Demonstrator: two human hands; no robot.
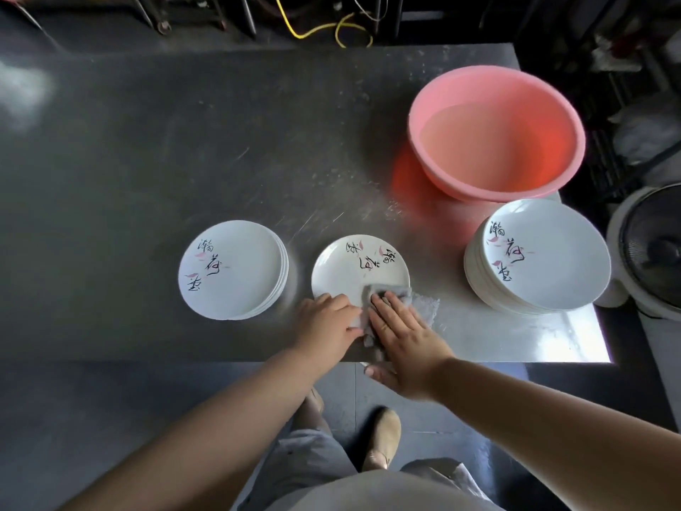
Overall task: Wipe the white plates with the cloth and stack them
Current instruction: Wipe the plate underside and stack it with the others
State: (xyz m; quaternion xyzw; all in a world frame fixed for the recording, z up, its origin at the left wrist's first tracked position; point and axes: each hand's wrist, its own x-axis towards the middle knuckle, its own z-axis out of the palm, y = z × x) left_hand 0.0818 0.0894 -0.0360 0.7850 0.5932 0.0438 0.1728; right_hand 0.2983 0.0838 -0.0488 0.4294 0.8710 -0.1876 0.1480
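A single white plate (359,269) with black calligraphy and pink marks lies near the table's front edge. My right hand (400,335) presses a grey cloth (412,302) flat onto the plate's near rim, fingers straight. My left hand (326,324) holds the plate's near left rim, its fingers curled over the edge beside the cloth. A short stack of matching plates (234,269) stands to the left. A taller stack of plates (538,258) stands to the right.
A pink plastic basin (495,132) with water sits at the back right of the steel table (147,160). A white fan (648,248) stands past the table's right edge. Yellow cables (320,29) lie on the floor behind.
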